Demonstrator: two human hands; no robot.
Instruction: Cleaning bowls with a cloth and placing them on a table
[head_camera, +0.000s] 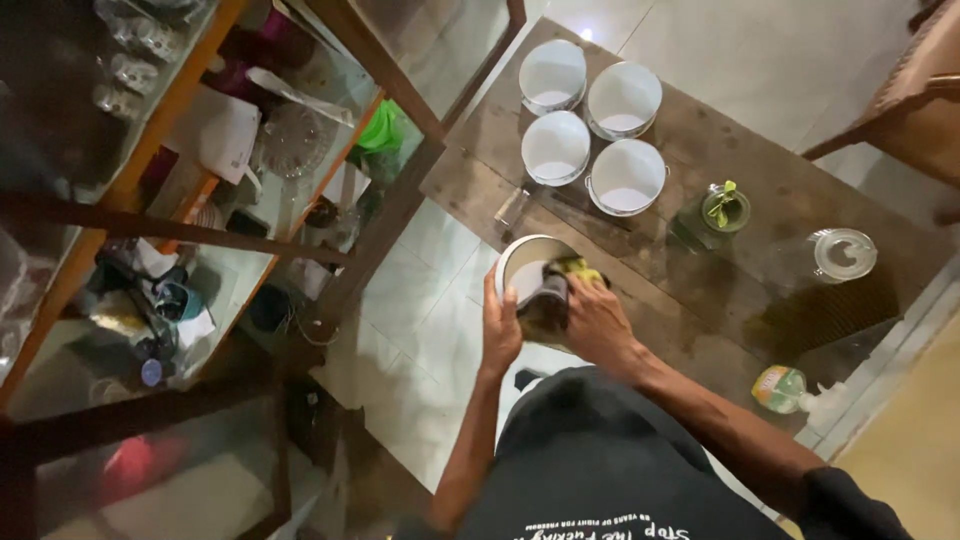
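My left hand (499, 330) grips the near side of a round metal pot (522, 268) with a white inside, held over the front edge of a dark wooden table (690, 270). Inside the pot my right hand (596, 320) presses a yellow-green scrub sponge (577, 269) against the wall. The pot tilts toward me, and its lower part is hidden behind both hands.
Several similar white-lined pots (590, 125) stand at the table's far end. A small glass dish with green bits (725, 207), a clear round lid (843, 253) and a green soap bottle (781, 389) lie to the right. A glass-fronted cabinet (200, 200) stands left; a wooden chair (910, 100) sits at top right.
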